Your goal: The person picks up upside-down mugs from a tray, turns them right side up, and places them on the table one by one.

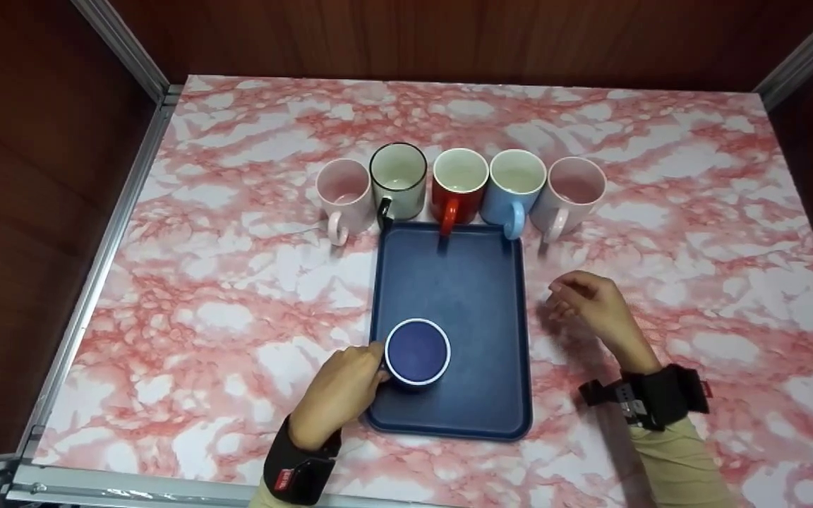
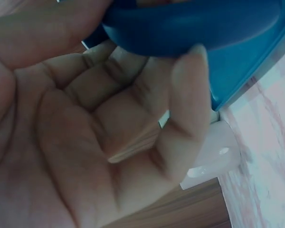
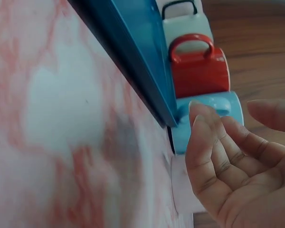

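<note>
A dark blue mug (image 1: 417,353) is over the lower left part of a blue tray (image 1: 466,296); its upward face shows a white ring round a dark blue disc. My left hand (image 1: 343,388) pinches its handle from the left. In the left wrist view that blue handle (image 2: 194,28) lies between the thumb and the fingers (image 2: 190,90). To the right of the tray, my right hand (image 1: 593,307) hangs over the table with fingers loosely bent, holding nothing. The right wrist view shows its thumb apart from the fingers (image 3: 204,152).
Several upright mugs line the tray's far end, handles towards me: a pink mug (image 1: 345,194), a white mug with black rim (image 1: 403,190), a red mug (image 1: 457,201), a light blue mug (image 1: 509,201) and another pink mug (image 1: 567,197). Wooden panels (image 1: 449,39) enclose the marbled table (image 1: 237,310).
</note>
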Demonstrator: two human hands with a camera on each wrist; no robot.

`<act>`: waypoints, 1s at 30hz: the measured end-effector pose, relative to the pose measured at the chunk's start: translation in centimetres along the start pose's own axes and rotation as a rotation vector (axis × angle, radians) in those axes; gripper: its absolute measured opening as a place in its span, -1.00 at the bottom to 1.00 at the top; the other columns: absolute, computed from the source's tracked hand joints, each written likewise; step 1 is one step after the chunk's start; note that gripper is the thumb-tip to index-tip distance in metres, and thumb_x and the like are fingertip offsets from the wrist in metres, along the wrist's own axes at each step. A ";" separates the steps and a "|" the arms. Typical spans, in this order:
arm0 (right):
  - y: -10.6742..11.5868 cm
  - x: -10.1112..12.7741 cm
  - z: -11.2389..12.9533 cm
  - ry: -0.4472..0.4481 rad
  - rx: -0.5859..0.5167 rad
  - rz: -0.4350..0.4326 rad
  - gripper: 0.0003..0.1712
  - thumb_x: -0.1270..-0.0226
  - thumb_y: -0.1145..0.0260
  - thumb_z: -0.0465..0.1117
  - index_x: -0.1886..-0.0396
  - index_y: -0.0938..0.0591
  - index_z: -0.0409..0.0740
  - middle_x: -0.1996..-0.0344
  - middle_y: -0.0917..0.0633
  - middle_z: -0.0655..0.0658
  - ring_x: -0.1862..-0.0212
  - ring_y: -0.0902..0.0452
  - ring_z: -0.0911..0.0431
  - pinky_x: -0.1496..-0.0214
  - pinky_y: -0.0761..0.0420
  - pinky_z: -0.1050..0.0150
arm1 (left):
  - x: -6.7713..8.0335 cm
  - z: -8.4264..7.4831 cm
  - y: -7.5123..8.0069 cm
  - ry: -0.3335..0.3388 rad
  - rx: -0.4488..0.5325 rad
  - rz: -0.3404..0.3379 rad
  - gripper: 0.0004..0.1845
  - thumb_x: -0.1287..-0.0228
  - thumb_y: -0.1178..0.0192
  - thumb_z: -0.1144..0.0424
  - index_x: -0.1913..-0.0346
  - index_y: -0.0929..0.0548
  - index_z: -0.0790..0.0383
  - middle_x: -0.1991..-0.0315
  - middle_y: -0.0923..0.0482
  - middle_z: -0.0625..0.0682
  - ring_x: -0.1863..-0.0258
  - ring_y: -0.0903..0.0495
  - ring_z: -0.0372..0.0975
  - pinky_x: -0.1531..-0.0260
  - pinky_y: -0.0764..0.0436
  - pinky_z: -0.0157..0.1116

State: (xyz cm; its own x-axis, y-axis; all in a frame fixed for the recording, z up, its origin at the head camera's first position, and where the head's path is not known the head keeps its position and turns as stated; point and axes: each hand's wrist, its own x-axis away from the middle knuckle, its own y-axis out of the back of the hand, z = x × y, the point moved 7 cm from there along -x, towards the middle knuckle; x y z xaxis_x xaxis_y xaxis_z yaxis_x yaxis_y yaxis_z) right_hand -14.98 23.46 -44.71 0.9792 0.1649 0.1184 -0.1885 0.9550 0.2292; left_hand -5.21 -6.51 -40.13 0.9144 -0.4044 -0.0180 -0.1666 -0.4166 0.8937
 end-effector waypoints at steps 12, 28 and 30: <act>-3.1 1.0 0.1 0.039 0.007 0.129 -0.73 -0.29 -0.18 -0.33 0.24 -0.51 -0.56 0.51 -0.58 -0.40 0.53 -0.55 -0.02 0.49 -0.58 0.14 | -0.1 0.4 -0.6 -0.027 0.118 -0.019 -0.79 -0.03 -0.28 0.41 0.47 -0.40 0.32 0.65 -0.40 0.01 0.59 -0.49 -0.13 0.61 -0.44 -0.24; -7.6 3.7 2.8 0.320 0.010 0.303 -0.89 -0.25 -0.14 -0.49 0.40 -0.57 -0.50 0.56 -0.60 -0.31 0.54 -0.56 0.04 0.50 -0.55 0.26 | -1.7 0.0 -3.8 0.246 0.726 -0.121 -0.82 -0.18 -0.20 0.37 0.44 -0.41 0.34 0.64 -0.52 0.03 0.76 -0.48 -0.33 0.72 -0.51 -0.42; -8.4 4.2 3.0 0.352 0.019 0.341 -0.89 -0.23 -0.14 -0.51 0.43 -0.58 -0.47 0.58 -0.61 -0.27 0.53 -0.55 0.09 0.51 -0.55 0.25 | -1.9 -0.1 -4.0 0.251 0.753 -0.151 -0.82 -0.18 -0.20 0.37 0.44 -0.41 0.36 0.63 -0.51 0.04 0.74 -0.49 -0.31 0.72 -0.52 -0.41</act>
State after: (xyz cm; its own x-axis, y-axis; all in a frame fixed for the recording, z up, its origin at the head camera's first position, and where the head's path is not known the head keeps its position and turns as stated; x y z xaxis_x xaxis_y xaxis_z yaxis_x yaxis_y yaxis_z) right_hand -9.47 15.41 -43.21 0.8271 0.5435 -0.1433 -0.5007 0.8282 0.2516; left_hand -6.24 -3.93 -43.65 0.9876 -0.1417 0.0669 -0.1562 -0.9250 0.3463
